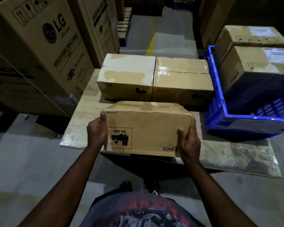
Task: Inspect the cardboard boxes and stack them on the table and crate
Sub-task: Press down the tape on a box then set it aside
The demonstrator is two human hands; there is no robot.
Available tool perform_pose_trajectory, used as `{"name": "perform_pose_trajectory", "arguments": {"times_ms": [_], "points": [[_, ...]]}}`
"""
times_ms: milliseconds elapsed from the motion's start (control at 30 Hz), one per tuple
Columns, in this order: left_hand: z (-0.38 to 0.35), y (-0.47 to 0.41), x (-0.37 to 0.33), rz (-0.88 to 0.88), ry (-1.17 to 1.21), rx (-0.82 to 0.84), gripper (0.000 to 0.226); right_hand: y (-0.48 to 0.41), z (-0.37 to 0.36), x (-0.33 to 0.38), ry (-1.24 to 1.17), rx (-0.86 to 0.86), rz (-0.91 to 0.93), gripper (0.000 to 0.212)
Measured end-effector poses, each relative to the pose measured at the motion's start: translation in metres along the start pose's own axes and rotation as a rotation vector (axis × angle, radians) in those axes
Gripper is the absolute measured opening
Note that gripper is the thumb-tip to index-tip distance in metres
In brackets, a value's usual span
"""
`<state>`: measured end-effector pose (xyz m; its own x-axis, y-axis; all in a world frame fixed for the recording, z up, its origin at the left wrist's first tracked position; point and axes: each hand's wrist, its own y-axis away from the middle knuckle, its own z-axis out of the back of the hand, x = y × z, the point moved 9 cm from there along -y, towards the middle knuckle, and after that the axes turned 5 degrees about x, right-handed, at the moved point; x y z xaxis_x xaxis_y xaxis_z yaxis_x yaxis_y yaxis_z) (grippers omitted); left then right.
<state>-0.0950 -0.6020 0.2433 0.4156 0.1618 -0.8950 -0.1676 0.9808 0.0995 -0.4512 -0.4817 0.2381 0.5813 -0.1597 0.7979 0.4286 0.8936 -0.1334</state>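
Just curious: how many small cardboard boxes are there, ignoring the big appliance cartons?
5. Held box between left hand and right hand; white-patched box beside taped box on the table; near box and far box at the blue crate. More may be hidden.

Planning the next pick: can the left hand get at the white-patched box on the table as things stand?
Probably not yet. The left hand and right hand both grip the PICO box, which is held in front of the white-patched box. Its top is bare.
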Motion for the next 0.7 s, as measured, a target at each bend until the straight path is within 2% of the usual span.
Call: {"name": "perform_pose_trajectory", "arguments": {"times_ms": [100, 233, 333, 433, 567, 700], "points": [[-0.004, -0.002, -0.003, -0.073, 0.071, 0.043, 0.049, 0.007, -0.002, 0.000, -0.023, 0.025, -0.018, 0.083], [-0.004, -0.009, 0.005, -0.107, 0.070, 0.119, 0.050, 0.018, -0.003, -0.008, -0.030, 0.039, -0.130, 0.086], [-0.003, -0.009, 0.027, -0.134, 0.050, 0.193, 0.040, 0.019, -0.006, -0.009, 0.004, 0.003, -0.119, 0.075], [-0.003, -0.003, 0.059, -0.148, -0.016, 0.243, 0.031, 0.028, -0.013, -0.020, 0.087, 0.020, -0.105, 0.082], [-0.008, 0.006, 0.088, -0.146, -0.127, 0.266, 0.032, 0.041, -0.032, -0.051, 0.190, 0.116, -0.121, 0.077], [-0.016, 0.006, 0.113, -0.026, -0.075, 0.314, 0.040, 0.040, -0.043, -0.055, 0.194, 0.169, -0.169, 0.075]]}}
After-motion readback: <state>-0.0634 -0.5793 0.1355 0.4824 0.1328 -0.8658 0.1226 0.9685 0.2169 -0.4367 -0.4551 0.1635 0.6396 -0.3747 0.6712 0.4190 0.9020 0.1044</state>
